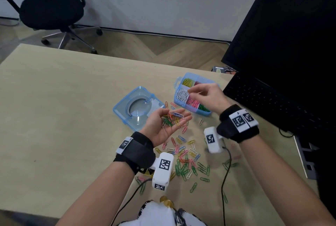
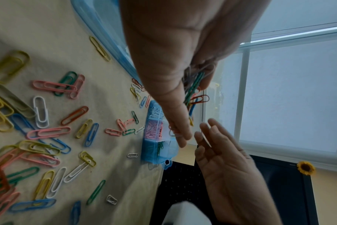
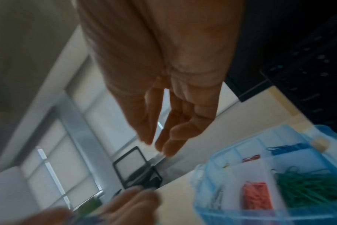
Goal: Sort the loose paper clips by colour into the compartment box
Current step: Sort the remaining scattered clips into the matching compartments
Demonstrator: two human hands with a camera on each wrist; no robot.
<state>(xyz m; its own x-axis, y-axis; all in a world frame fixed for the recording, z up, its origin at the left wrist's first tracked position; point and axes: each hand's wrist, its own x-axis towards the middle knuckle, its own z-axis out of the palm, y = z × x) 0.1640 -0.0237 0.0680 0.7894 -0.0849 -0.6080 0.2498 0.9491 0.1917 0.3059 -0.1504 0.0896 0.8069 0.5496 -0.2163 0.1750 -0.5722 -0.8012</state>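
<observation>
Left hand (image 1: 164, 125), centre of the head view, palm up and fingers loosely spread, cradles a mixed bunch of paper clips (image 1: 171, 118) (green, orange, blue, white among them); nothing is pinched, the clips simply lie on the palm. Right hand (image 1: 207, 96), to the upper right of it, hovers over the compartment box (image 1: 179, 101), fingers relaxed and slightly parted; the wrist view shows no clip between them, though blur leaves this uncertain. The box lies up and to the right of the cradling palm, its white compartment nearest the right fingertips, pink and green compartments toward the lower edge, yellow at the top. The right hand is thus the nearer to both box and palm, so the next pick probably runs down and left to the palm. More loose clips (image 1: 187, 160) lie scattered on the table (image 1: 63, 98) in the lower centre of the frame, below both hands; the box lid (image 1: 134, 106) rests left of the box.
</observation>
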